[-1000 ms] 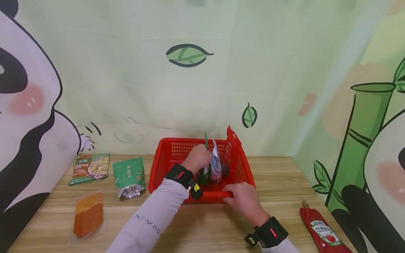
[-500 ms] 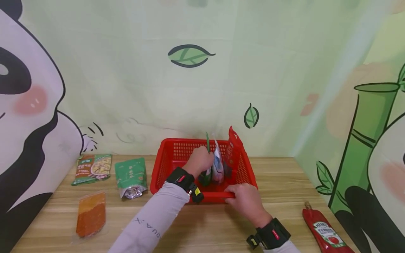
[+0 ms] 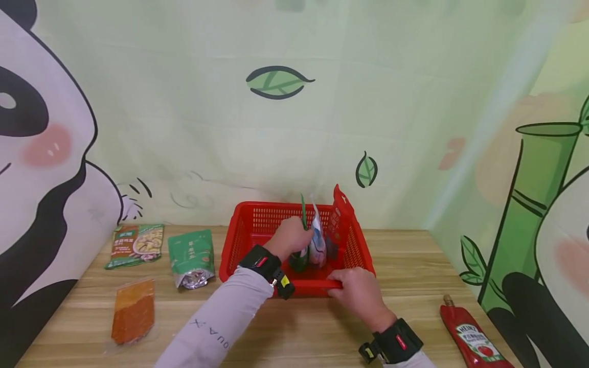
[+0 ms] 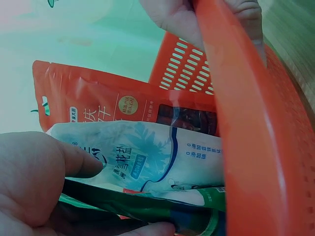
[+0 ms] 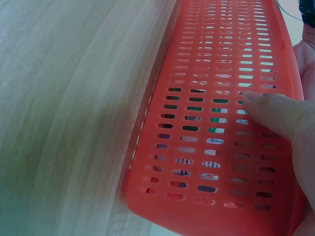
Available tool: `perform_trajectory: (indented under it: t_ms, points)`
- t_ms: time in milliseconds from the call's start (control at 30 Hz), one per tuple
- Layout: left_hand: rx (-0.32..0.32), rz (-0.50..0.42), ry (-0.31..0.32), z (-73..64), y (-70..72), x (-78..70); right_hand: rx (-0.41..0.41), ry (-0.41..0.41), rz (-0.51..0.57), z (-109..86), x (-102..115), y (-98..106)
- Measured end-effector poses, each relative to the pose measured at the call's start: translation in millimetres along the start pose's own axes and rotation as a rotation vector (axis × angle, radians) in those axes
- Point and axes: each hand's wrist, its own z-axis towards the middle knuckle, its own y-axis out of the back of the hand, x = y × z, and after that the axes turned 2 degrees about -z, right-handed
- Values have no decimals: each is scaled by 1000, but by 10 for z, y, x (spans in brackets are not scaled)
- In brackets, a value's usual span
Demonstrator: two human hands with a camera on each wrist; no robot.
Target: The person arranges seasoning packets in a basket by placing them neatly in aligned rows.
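A red plastic basket (image 3: 317, 284) stands in the middle of the table, its front rim gripped by my right hand (image 3: 359, 294). In the right wrist view the thumb (image 5: 270, 110) lies against the slotted outer wall. My left hand (image 3: 291, 236) reaches inside and pinches a green packet (image 4: 133, 204), with the thumb on the near side of a white salt bag (image 4: 128, 152) and the fingers under the green one. Beside the salt bag, a red pouch (image 4: 93, 93) with a dark window stands upright against the basket's right side.
Left of the basket lie a green pouch with a silver base (image 3: 190, 258), a green-and-brown food packet (image 3: 135, 246) and a clear bag of orange-red seasoning (image 3: 133, 312). At the right front is a red ketchup pouch (image 3: 474, 335). A printed cloth backdrop (image 3: 294, 133) rises behind the table.
My left hand has sunk slightly lower in the basket, still at the green packet. My right hand keeps its grip on the rim. The head view has shifted a little.
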Motion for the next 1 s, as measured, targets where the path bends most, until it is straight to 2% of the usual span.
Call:
perform_trajectory:
  t_ms: [167, 300, 400, 533, 667, 833, 1000]
  points:
    - [10, 23, 7, -36, 24, 38, 16, -18, 15, 14, 9, -6]
    - [16, 82, 3, -98, 55, 82, 36, -24, 17, 8, 11, -14]
    - [15, 119, -13, -164, 97, 112, 31, -27, 14, 6, 9, -20]
    - [4, 119, -28, -267, 196, 177, 5, -28, 7, 17, 9, -21]
    - [-30, 131, -60, -394, 330, 301, -21, -4, 3, 18, 12, -26]
    - [-113, 174, -142, -532, 502, 483, -35, -8, -3, 7, 7, -38]
    - [-163, 139, -179, -636, 665, 636, -11, -33, -1, -3, 5, -42]
